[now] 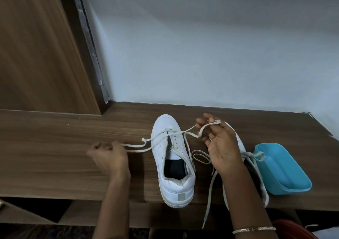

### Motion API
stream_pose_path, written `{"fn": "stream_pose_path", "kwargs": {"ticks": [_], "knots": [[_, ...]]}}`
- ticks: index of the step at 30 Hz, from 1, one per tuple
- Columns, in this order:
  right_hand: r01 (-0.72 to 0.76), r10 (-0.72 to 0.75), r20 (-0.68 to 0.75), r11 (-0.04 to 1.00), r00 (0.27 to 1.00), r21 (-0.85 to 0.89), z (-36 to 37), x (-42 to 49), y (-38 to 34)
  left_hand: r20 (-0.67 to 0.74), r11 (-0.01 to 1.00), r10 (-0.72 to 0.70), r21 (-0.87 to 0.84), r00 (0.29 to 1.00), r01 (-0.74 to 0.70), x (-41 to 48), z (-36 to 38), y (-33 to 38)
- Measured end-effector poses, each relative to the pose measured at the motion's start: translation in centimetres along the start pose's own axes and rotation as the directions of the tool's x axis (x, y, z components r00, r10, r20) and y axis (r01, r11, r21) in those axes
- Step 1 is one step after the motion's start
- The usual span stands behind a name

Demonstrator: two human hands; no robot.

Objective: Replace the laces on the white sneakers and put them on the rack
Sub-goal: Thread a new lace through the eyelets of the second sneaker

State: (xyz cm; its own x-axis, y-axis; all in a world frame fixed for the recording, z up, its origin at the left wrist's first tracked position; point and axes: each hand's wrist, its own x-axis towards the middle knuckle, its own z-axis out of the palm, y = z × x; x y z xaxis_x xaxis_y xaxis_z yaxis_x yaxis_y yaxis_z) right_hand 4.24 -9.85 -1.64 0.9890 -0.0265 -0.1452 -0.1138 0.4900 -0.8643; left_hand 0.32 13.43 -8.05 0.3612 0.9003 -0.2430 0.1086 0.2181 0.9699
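A white sneaker [174,158] stands on the wooden shelf top [64,147], toe pointing away from me. A pale lace [159,138] runs through its front eyelets and stretches out to both sides. My left hand [108,156] grips the left end of that lace, left of the shoe. My right hand [220,143] pinches the right end, folded over its fingers. A second white sneaker [256,169] lies behind my right arm, mostly hidden, with its grey lace [209,198] hanging over the shelf's front edge.
A turquoise plastic tub [282,169] sits at the right, next to the second sneaker. A wooden panel [36,46] rises at the back left and a pale wall [201,46] stands behind the shelf. A red object [293,229] shows below at the right.
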Motion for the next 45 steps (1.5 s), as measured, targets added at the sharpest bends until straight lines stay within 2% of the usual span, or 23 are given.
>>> {"fn": "stream_pose_path", "kwargs": {"ticks": [1,2,3,4,6,8,11,14,18,20,23,27,29,32,36,41,43,45], "knots": [[0.005,-0.004,0.022,1.000,1.000,-0.008,0.1,-0.1,0.0,0.011,0.972,0.205,0.114,0.979,-0.205,-0.1,-0.1,-0.1],[0.009,-0.008,0.044,1.000,0.999,-0.020,0.3,-0.1,0.0,0.067,0.889,0.406,0.200,0.911,-0.411,-0.2,-0.1,-0.1],[0.013,-0.010,0.068,0.999,0.998,-0.037,0.5,-0.3,0.0,0.156,0.796,0.545,0.211,0.824,-0.567,-0.5,0.1,0.1],[0.014,-0.009,0.092,0.998,0.996,-0.054,0.7,-0.4,0.0,0.255,0.741,0.611,0.149,0.749,-0.655,-0.9,0.4,0.3],[0.020,-0.005,0.148,0.995,0.989,-0.099,1.1,-0.8,-0.2,0.439,0.704,0.642,-0.012,0.629,-0.710,-2.1,1.0,0.9],[0.042,-0.004,0.198,0.981,0.980,-0.187,1.5,-1.2,-0.4,0.573,0.657,0.648,-0.086,0.503,-0.749,-3.6,1.6,1.2],[0.103,0.001,0.261,0.917,0.965,-0.385,2.2,-1.9,-0.3,0.688,0.648,0.617,-0.171,0.381,-0.742,-5.5,2.3,1.2],[0.131,0.005,0.282,0.876,0.960,-0.464,2.7,-2.5,0.2,0.736,0.652,0.608,-0.249,0.297,-0.717,-7.0,2.9,1.1],[0.107,-0.004,0.209,0.868,0.978,-0.485,2.4,-2.1,0.6,0.730,0.611,0.638,-0.288,0.244,-0.738,-7.3,4.0,0.5],[0.059,0.019,0.158,0.879,0.987,-0.474,2.0,-2.1,0.3,0.703,0.617,0.646,-0.251,0.298,-0.745,-7.0,4.2,0.1],[0.010,0.068,0.153,0.888,0.986,-0.460,0.9,-2.0,-0.7,0.619,0.700,0.619,-0.157,0.483,-0.697,-6.1,3.9,0.0],[0.008,0.083,0.169,0.878,0.982,-0.479,-0.8,-1.4,-1.9,0.446,0.722,0.631,-0.037,0.635,-0.691,-4.9,3.1,0.3],[0.019,0.090,0.207,0.882,0.974,-0.470,-1.5,-1.3,-2.4,0.321,0.756,0.597,0.079,0.735,-0.649,-4.3,2.7,0.4],[0.002,0.098,0.235,0.919,0.967,-0.393,-2.1,-1.2,-2.7,0.229,0.812,0.488,0.235,0.842,-0.534,-3.8,2.1,0.4],[-0.054,0.085,0.172,0.982,0.981,-0.179,-2.6,-0.7,-2.9,0.148,0.842,0.379,0.355,0.913,-0.407,-3.1,1.7,0.7],[-0.014,-0.002,0.148,0.994,0.989,0.110,-2.8,-0.2,-2.9,0.020,0.887,0.244,0.401,0.970,-0.231,-1.5,0.4,1.0],[0.015,-0.033,0.139,0.992,0.990,0.127,-2.7,-0.1,-2.7,0.009,0.879,0.232,0.426,0.973,-0.214,-1.5,0.2,1.0],[0.036,-0.046,0.152,0.997,0.987,0.067,-2.4,-0.2,-2.4,0.049,0.841,0.316,0.447,0.947,-0.304,-1.8,0.3,1.0]]}}
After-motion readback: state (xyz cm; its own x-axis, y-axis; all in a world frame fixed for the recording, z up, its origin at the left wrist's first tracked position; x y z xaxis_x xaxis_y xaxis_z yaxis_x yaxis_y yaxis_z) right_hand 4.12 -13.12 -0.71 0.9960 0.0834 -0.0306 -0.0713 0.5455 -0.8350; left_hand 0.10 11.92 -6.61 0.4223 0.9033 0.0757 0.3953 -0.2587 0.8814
